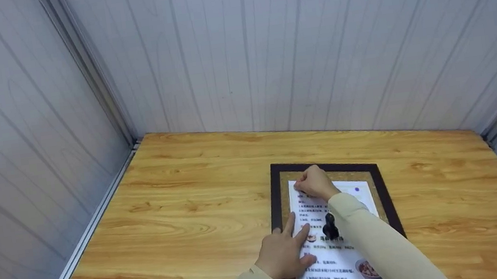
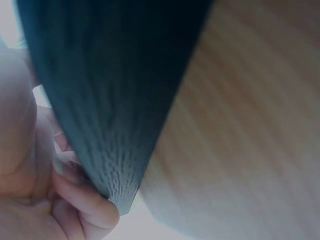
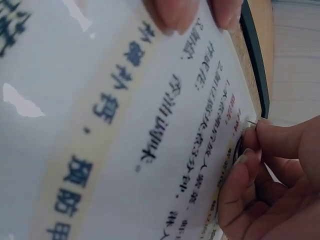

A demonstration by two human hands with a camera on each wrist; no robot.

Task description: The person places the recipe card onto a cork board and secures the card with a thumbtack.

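Note:
A white printed sheet [image 1: 324, 273] with a glossy surface lies on a cork board [image 1: 285, 178] with a dark frame [image 1: 390, 205]. My left hand [image 1: 284, 254] rests with spread fingers across the sheet's left edge and the board's frame. At the sheet's upper left corner is my right hand [image 1: 316, 183]. In the right wrist view, its thumb and forefinger pinch a pin [image 3: 252, 122]; the thin metal needle shows at the sheet's edge, the head is hidden by the fingers. A purple pushpin [image 1: 357, 189] marks the sheet's upper right corner.
The board lies on a wood-grain table [image 1: 181, 215]. Pale panel walls [image 1: 229, 65] stand behind the table and at both sides. A small black device [image 1: 330, 227] hangs by my right wrist, over the sheet.

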